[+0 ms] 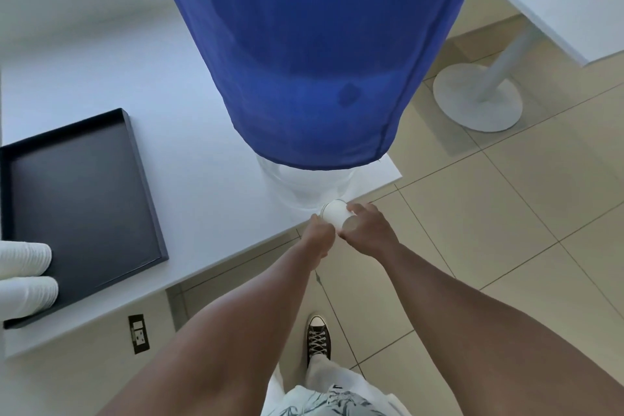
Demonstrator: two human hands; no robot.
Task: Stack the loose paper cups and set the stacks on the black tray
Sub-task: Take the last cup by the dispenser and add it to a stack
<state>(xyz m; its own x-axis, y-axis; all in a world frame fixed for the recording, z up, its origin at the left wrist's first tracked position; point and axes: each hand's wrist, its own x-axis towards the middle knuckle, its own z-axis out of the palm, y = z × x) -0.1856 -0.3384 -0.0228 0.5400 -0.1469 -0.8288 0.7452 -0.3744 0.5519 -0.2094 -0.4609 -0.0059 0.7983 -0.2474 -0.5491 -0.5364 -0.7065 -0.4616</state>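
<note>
Both my hands meet at the near corner of the white table [175, 199]. My left hand [320, 236] and my right hand [368, 230] together grip a white paper cup [336, 214], held on its side with its base toward me. It sits at the mouth of a clear plastic sleeve [304, 186] that comes out from under a big blue cloth [304, 44]. The black tray [84, 199] lies on the table to the left. Two white cup stacks [23, 273] lie on their sides at the tray's near left end.
The blue cloth hangs close to the camera and hides the middle of the table. A round white table pedestal [479, 98] stands on the tiled floor at right. A wall socket [139, 334] sits below the table edge. My shoe [318, 336] is on the floor.
</note>
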